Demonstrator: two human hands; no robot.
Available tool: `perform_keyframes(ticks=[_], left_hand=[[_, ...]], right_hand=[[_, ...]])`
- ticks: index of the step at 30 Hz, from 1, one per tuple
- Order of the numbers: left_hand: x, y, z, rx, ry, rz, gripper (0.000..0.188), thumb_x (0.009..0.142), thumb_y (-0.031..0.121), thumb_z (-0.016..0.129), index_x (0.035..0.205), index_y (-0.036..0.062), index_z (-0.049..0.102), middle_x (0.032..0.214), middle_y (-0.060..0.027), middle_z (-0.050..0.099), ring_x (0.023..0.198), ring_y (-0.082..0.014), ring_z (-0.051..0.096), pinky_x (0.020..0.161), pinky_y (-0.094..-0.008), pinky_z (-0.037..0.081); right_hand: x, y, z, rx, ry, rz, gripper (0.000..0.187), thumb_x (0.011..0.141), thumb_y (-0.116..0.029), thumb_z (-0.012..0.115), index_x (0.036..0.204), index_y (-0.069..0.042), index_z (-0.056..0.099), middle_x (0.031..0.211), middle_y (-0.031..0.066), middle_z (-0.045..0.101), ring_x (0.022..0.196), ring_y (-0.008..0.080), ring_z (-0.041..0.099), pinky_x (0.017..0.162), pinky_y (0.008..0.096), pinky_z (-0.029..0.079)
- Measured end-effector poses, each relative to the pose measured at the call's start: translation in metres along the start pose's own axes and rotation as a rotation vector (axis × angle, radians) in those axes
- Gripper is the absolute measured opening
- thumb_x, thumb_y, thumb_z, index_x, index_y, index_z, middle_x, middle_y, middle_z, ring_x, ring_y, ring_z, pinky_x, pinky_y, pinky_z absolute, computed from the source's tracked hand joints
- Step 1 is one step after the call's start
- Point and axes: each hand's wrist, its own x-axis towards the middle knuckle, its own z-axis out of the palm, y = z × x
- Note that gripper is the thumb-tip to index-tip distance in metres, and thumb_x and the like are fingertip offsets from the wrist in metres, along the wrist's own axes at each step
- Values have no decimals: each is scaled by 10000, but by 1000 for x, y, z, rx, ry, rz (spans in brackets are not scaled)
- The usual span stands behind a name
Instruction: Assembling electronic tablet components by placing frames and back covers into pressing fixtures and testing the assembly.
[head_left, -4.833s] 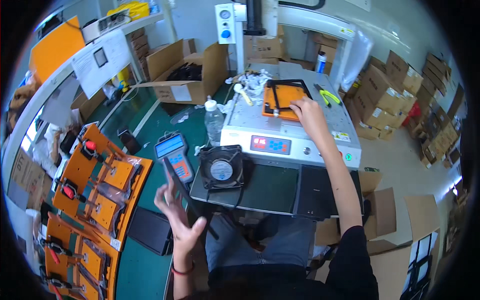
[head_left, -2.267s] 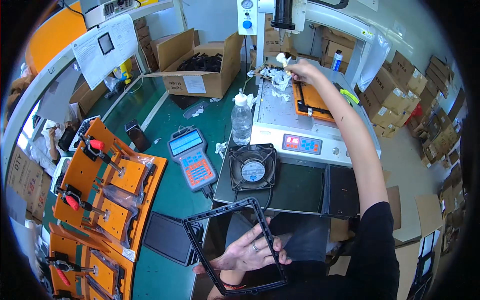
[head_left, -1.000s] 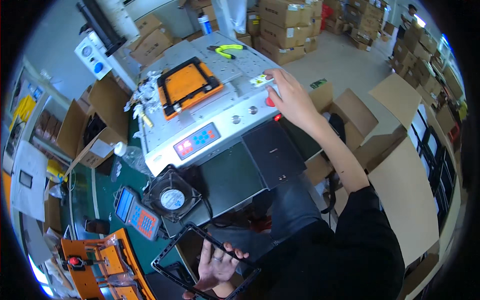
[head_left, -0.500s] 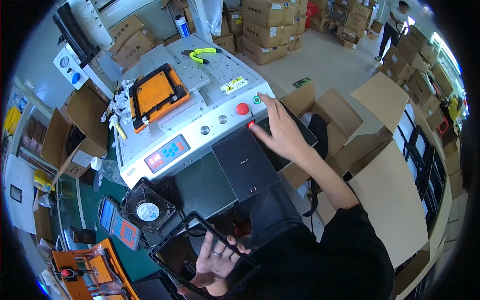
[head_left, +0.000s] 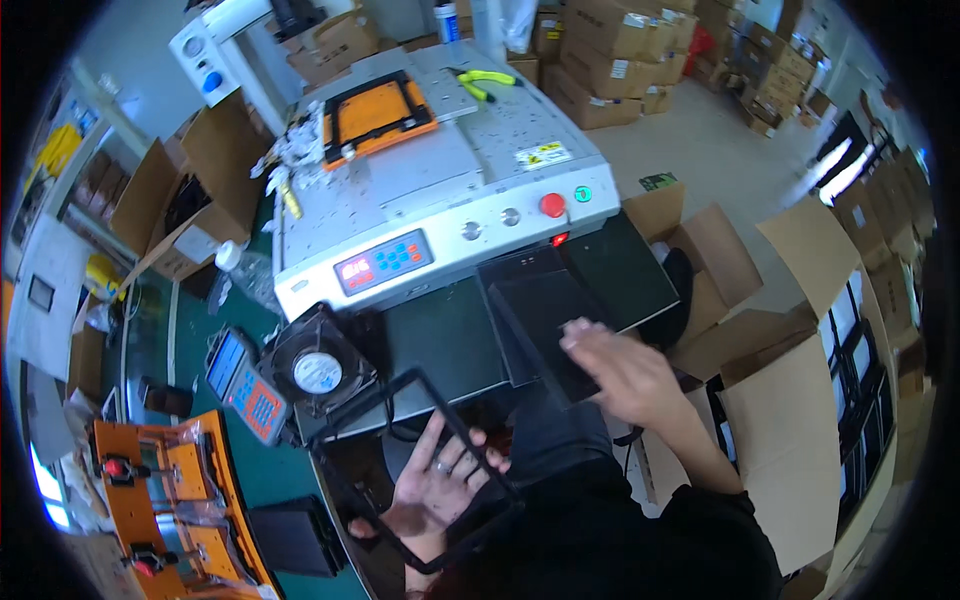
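Note:
My left hand (head_left: 437, 490) holds a thin black rectangular frame (head_left: 365, 407) low in front of me. Its fingers are stretched out and show through the frame's opening, with a ring on one finger. My right hand (head_left: 630, 382) has its fingers at the right edge of a black flat panel (head_left: 545, 318), which is tilted. Beneath that panel, part of another dark flat piece (head_left: 507, 335) shows. Both lie by the front of a white machine (head_left: 440, 190) with a lit display (head_left: 383, 262), a red button (head_left: 552, 205) and a green button (head_left: 583, 194).
An orange fixture (head_left: 415, 128) and yellow-green pliers (head_left: 485, 82) are on the machine. A round fan (head_left: 318, 372) and a keypad device (head_left: 247, 388) stand left, near orange racks (head_left: 190, 490). Open cartons (head_left: 790, 430) are at right; a person (head_left: 860, 130) stands far right.
My right hand has left the machine's buttons and come down to the black panel, which has tilted. My left hand still holds the frame. The view has shifted.

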Motion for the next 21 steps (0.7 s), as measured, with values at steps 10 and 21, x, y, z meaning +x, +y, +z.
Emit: perform_keyframes(ticks=[10, 21], left_hand=[[26, 0, 26, 171, 246, 14, 1293, 530, 750, 661, 1408, -27, 117, 1391, -226, 295, 1239, -331, 376, 1066, -438, 256], [-18, -8, 3, 271, 374, 68, 1144, 595, 772, 588, 1431, 109, 172, 1405, -241, 258, 1240, -375, 373, 1024, -513, 331]], right_hand=[[28, -82, -8, 276, 267, -128, 222, 862, -141, 562, 1067, -99, 637, 1036, 82, 663, 1014, 197, 622, 877, 337, 491], [37, -118, 14, 317, 158, -309, 239, 865, -197, 558, 1085, -160, 643, 1082, 50, 651, 1031, 191, 615, 884, 324, 489]])
